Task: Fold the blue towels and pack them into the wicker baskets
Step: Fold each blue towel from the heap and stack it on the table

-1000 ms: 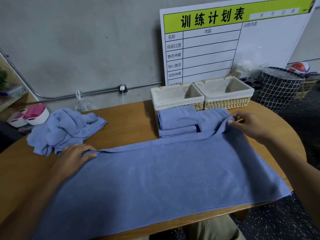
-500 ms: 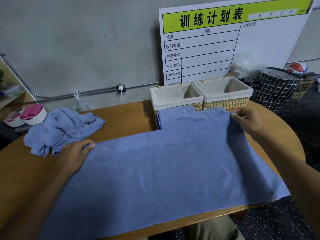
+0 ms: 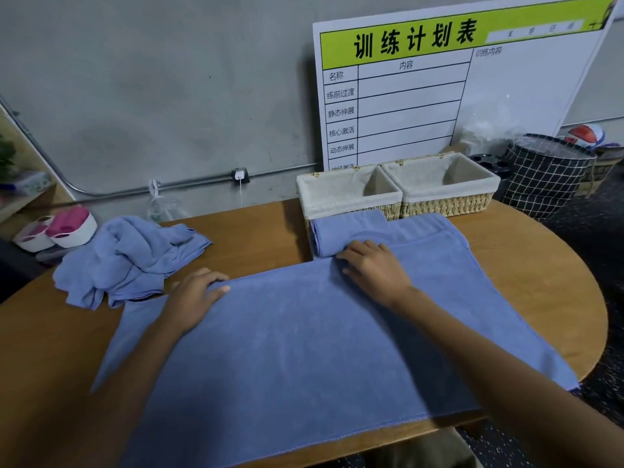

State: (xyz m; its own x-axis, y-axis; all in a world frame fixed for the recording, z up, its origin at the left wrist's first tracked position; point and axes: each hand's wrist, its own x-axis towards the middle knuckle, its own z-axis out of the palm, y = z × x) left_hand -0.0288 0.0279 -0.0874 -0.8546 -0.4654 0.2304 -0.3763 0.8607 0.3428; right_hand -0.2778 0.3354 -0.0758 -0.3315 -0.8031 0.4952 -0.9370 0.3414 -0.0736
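**Blue towel spread flat on wooden table**

Blue towel [image 3: 304, 349] lying across table [image 3: 253, 231], pressed along far edge by left hand [image 3: 194, 295] and right hand [image 3: 374, 268], fingers flat. Behind: folded towel [image 3: 351, 231], two wicker baskets [image 3: 398, 194].

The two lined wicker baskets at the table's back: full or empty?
Empty as far as visible: left wicker basket and right wicker basket show only bare liner.

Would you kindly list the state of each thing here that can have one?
Spread towel: flat on the table, folded over, near edge overhanging.
Folded towel: folded, lying before the baskets.
Towel heap: crumpled, unfolded.
Left basket: no towel seen inside.
Right basket: no towel seen inside.
Left hand: flat on the spread towel.
Right hand: pressing its far edge.
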